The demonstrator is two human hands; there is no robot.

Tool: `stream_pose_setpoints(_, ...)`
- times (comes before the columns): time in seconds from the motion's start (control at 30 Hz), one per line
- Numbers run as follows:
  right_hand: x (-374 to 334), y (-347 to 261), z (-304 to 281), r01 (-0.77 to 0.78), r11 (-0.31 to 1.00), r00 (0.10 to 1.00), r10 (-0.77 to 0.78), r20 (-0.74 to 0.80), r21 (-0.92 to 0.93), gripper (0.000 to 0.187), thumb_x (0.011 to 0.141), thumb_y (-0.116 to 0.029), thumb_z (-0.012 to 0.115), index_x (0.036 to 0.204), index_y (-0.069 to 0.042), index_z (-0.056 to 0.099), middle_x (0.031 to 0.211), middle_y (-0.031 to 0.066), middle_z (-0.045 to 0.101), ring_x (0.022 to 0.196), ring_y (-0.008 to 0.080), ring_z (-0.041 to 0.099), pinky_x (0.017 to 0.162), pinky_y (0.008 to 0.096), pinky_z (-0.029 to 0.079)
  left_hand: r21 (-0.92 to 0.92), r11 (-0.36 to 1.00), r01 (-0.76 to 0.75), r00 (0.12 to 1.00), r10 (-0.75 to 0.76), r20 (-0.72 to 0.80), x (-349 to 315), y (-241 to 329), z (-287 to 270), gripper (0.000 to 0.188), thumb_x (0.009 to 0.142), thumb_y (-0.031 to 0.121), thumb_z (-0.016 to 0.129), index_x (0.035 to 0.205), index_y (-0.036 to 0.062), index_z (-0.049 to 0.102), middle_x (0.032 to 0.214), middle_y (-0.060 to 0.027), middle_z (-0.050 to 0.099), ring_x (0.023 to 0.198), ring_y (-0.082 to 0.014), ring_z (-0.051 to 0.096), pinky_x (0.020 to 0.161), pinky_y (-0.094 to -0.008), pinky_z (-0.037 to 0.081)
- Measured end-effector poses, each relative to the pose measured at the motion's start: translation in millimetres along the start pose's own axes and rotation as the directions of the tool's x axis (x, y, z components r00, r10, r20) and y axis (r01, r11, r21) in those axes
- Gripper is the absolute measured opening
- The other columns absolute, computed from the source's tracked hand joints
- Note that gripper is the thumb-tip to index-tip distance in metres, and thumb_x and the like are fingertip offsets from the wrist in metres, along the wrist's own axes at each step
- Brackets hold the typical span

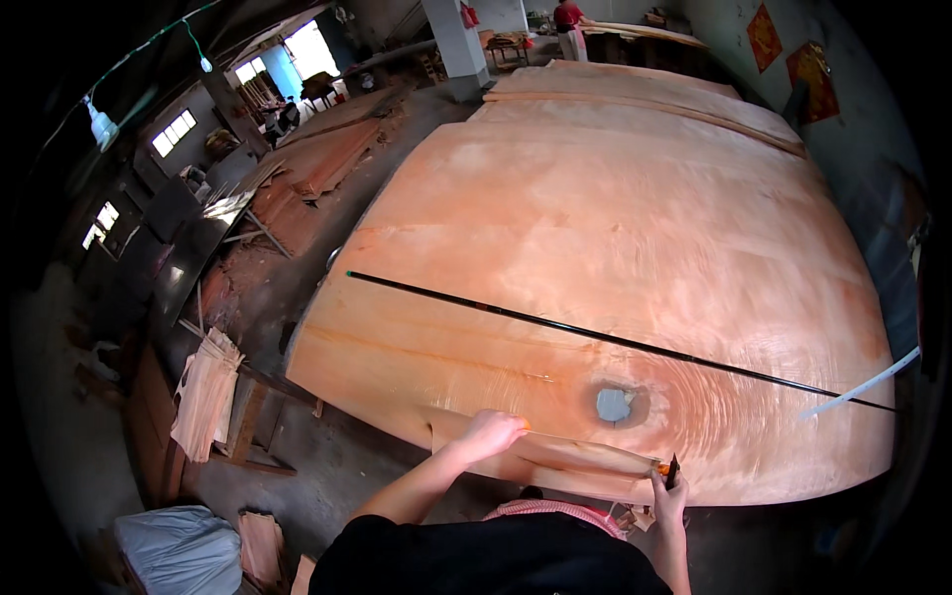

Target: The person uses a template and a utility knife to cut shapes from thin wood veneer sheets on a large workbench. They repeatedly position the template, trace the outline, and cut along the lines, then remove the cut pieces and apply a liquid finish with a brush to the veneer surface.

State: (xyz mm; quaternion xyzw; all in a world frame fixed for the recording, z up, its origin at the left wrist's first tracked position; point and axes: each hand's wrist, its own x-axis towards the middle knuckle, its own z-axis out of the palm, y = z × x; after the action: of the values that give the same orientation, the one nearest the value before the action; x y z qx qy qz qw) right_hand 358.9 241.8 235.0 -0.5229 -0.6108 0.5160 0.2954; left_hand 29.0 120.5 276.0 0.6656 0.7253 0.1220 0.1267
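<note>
A strip of thin wood veneer (565,458) lies along the near edge of a broad stack of reddish-tan veneer sheets (595,218). My left hand (486,436) is at the strip's far edge, fingers together and bent over it, with orange on a fingertip. Near the strip's right end, my right hand (671,496) is closed around a small dark, pointed knife (673,470), its tip up. Orange shows at that hand's fingers too. Just beyond the strip, a ragged hole (614,405) in the top sheet shows something pale grey.
A long thin black rod (555,322) lies across the stack. A pale strip (861,383) juts in from the right. Veneer pieces (208,392) lean at left above a grey-covered bundle (178,551). A person in red (569,22) stands at a far table.
</note>
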Motion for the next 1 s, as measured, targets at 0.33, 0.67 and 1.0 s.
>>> stream_pose_setpoints(0.33, 14, -7, 10, 0.06, 0.998, 0.998, -0.06, -0.034, 0.017, 0.01, 0.074, -0.006, 0.06, 0.075, -0.002, 0.052, 0.054, -0.0075, 0.038, 0.047, 0.0021, 0.031, 0.043, 0.0196, 0.026, -0.038, 0.997, -0.066, 0.998, 0.065, -0.014, 21, -22, 1, 0.015, 0.076, 0.024, 0.051, 0.077, 0.0106, 0.059, 0.068, -0.0094, 0.059, 0.062, -0.028, 0.057, 0.053, -0.0396, 0.044)
stream_pose_setpoints(0.67, 6, -3, 29, 0.037, 0.999, 0.996, -0.037, -0.084, 0.004, 0.009, 0.074, -0.005, 0.06, 0.077, -0.001, 0.053, 0.055, -0.0069, 0.039, 0.049, 0.0026, 0.032, 0.044, 0.0201, 0.026, -0.064, 0.997, -0.033, 0.995, 0.039, 0.089, 15, -36, -2, 0.019, 0.078, 0.026, 0.05, 0.083, 0.0117, 0.061, 0.072, -0.009, 0.06, 0.065, -0.0285, 0.057, 0.057, -0.0392, 0.045)
stream_pose_setpoints(1.0, 1, -5, 43, 0.085, 0.996, 0.994, -0.085, -0.073, -0.013, 0.009, 0.074, -0.005, 0.06, 0.077, 0.0, 0.053, 0.055, -0.0068, 0.037, 0.049, 0.0028, 0.031, 0.044, 0.0204, 0.026, -0.117, 0.993, -0.024, 1.0, 0.025, 0.008, -11, -44, -4, 0.018, 0.077, 0.025, 0.05, 0.075, 0.0102, 0.059, 0.067, -0.01, 0.059, 0.062, -0.0285, 0.057, 0.054, -0.0394, 0.044)
